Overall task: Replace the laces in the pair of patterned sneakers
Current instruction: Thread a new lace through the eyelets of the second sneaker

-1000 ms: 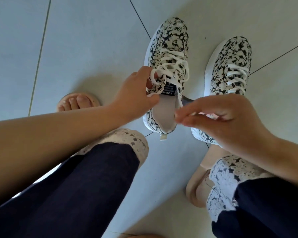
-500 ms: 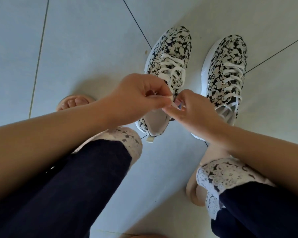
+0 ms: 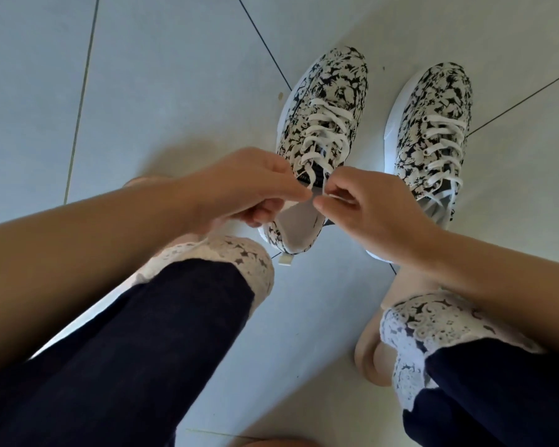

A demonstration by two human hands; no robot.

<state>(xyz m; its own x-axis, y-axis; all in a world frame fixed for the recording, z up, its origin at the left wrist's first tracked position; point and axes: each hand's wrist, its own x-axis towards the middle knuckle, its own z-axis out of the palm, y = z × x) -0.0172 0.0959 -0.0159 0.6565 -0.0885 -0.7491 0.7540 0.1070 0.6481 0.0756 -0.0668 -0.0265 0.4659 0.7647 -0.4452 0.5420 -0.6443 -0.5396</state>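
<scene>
Nearest, past the knees in dark trousers [image 3: 142,333], the left hand [image 3: 249,185] and right hand [image 3: 371,208] meet fingertip to fingertip. Each pinches an end of the white lace [image 3: 329,125] over the open mouth of one sneaker [image 3: 339,75]. Drawing both ends evenly would likely snug the crossings without twisting. Beyond, the second sneaker [image 3: 442,91] stands just beside it on the tiled floor [image 3: 175,75], laced.

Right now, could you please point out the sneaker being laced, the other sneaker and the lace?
sneaker being laced [image 3: 339,77]: head view, on its patterned toe.
other sneaker [image 3: 441,90]: head view, on its patterned toe.
lace [image 3: 333,111]: head view, on the crossing nearest the toe.
</scene>
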